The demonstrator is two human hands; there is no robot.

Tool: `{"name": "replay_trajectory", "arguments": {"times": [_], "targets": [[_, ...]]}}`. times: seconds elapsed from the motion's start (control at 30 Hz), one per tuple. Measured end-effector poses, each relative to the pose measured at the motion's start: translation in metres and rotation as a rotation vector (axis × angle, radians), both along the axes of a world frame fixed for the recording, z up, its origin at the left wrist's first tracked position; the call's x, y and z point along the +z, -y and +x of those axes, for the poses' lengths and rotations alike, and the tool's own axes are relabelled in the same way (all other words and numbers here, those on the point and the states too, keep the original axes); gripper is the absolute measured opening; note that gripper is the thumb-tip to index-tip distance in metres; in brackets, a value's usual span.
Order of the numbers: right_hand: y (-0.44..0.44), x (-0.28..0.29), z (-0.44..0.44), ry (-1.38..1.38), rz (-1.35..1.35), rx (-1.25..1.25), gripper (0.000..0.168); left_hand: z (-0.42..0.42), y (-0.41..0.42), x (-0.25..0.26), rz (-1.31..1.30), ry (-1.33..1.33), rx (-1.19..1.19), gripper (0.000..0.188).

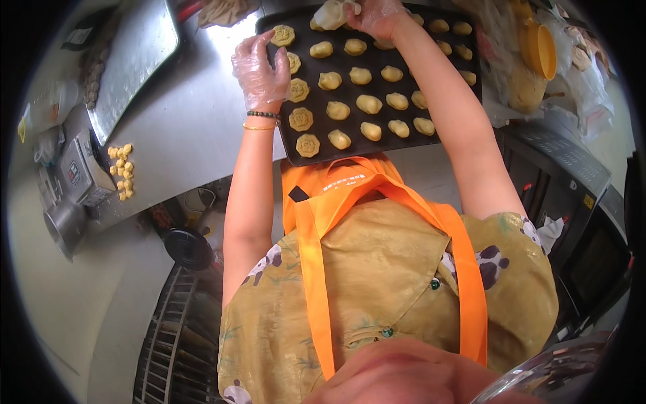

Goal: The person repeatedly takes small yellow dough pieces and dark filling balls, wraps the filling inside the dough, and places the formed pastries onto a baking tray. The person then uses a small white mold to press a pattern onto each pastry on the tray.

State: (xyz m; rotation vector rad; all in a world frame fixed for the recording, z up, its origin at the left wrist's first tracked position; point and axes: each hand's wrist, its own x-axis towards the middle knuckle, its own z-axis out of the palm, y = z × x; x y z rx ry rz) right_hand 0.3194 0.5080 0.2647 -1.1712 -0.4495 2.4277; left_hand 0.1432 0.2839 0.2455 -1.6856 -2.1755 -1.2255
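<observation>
A black baking tray (pixel 353 150) lies before me with rows of rounded dough pieces (pixel 369 104) on it. Down its left side runs a column of flattened, pattern-stamped dough rounds (pixel 308 145). My left hand (pixel 261 68), in a clear plastic glove, is at the tray's left edge, fingers apart, its fingertips close to the top stamped round (pixel 283 36). My right hand (pixel 376 19), also gloved, grips a white plastic mold press (pixel 331 14) at the top of the tray, over the second column. The press partly hides a dough piece under it.
On the steel worktop (pixel 202 146) to the left are small yellow dough lumps (pixel 121 169), a metal box (pixel 86 169) and a large metal tray (pixel 136 60). A steel pot (pixel 65 224) stands at far left. Plastic bags and a yellow container (pixel 542 49) are at right, above an oven (pixel 560 151).
</observation>
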Motion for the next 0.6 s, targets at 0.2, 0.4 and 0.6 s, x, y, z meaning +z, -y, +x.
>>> {"name": "replay_trajectory", "arguments": {"times": [0.2, 0.4, 0.6], "targets": [[0.006, -0.011, -0.020, 0.121, -0.052, -0.132, 0.038, -0.016, -0.014, -0.014, -0.013, 0.058, 0.033, 0.030], [0.011, -0.061, -0.023, -0.041, 0.199, 0.209, 0.040, -0.024, 0.014, -0.044, -0.142, 0.150, 0.072, 0.032], [0.044, 0.001, -0.042, 0.415, 0.367, 0.380, 0.051, -0.032, 0.000, -0.043, -0.074, 0.165, 0.046, 0.031]]}}
